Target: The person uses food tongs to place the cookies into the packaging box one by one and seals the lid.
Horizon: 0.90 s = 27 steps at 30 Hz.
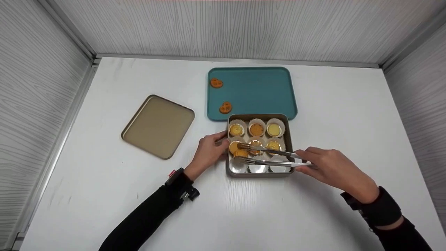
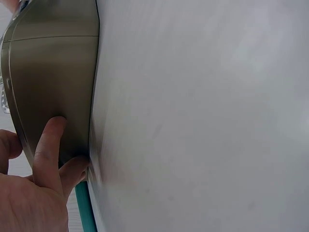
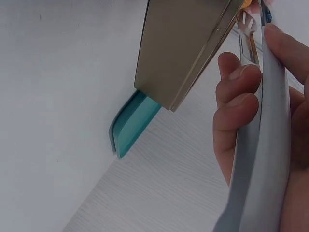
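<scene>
A rectangular metal tin (image 1: 258, 175) holds rows of white paper cups. Small yellow and orange tarts or cookies sit in the two rear rows; the front cups (image 1: 258, 168) show shiny bottoms. My left hand (image 1: 208, 151) holds the tin's left wall, thumb at the rim and fingers against the outside (image 2: 48, 150). Metal tongs (image 1: 278, 163) are gripped in my right hand (image 1: 334, 167), fingers wrapped around their arms (image 3: 265, 145). Between the tong tips, over the left side of the tin, is a yellow-orange baked piece (image 1: 240, 153); its exact shape is partly hidden.
Behind the tin lies a teal tray (image 1: 258, 87) with two pretzel-shaped cookies, one farther back (image 1: 216, 83) and one nearer (image 1: 225, 107). To the left, a shallow tan metal lid (image 1: 158, 125) rests on the white table (image 1: 104, 174). Grey wood-grain panels surround the table.
</scene>
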{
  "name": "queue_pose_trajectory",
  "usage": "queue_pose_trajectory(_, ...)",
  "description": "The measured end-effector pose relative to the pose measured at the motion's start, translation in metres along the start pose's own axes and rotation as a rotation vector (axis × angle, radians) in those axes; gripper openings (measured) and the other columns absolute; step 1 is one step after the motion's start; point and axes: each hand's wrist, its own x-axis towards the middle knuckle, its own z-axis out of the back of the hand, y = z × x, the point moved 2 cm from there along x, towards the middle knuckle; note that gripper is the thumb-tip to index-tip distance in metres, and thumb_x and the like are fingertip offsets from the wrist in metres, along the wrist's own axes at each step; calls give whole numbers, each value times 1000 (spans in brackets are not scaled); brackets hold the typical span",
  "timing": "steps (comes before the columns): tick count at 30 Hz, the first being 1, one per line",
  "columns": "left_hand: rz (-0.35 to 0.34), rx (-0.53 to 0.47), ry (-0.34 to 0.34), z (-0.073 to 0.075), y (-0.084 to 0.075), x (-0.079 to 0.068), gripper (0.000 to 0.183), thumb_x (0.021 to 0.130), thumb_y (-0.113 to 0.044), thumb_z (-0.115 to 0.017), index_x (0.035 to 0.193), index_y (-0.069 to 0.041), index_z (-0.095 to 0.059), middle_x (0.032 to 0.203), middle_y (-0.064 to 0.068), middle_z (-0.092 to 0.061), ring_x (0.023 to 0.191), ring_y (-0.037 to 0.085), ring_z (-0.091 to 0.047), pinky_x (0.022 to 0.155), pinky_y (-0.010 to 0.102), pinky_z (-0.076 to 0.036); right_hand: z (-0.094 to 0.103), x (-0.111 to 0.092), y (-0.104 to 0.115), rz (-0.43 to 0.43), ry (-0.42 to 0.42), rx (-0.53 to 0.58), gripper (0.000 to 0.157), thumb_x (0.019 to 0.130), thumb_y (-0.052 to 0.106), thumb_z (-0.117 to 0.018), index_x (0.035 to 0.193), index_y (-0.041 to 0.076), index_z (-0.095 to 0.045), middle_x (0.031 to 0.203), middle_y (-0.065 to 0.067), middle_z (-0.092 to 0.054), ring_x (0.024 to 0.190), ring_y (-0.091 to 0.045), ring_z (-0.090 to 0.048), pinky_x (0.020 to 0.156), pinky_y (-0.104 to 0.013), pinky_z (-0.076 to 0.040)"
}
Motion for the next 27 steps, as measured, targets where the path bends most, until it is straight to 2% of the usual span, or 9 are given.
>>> queue_pose_trajectory(8,7,-31,14,1,1,-2,48,102,-28,-60,145,-7,-60,141,10,-64,128,21,-62,108,39,-48,-2,3,6,25,64,-5,38,89,25,-84,121,7,-75,92,1,-71,66,0,-55,59,-23,-52)
queue_pose_trajectory(17,9,-21,7,1,1,-2,48,102,-27,-60,144,-6,-61,141,10,-64,129,21,-60,108,39,-48,-2,11,12,31,117,-26,41,87,25,-85,120,4,-74,88,2,-69,61,-1,-52,56,-21,-50)
queue_pose_trajectory(27,11,-26,4,0,2,0,48,101,-29,-61,144,-6,-62,140,11,-64,130,21,-60,108,39,-48,0,14,17,29,118,-90,44,83,24,-89,120,3,-74,90,-4,-71,60,-5,-55,54,-24,-50)
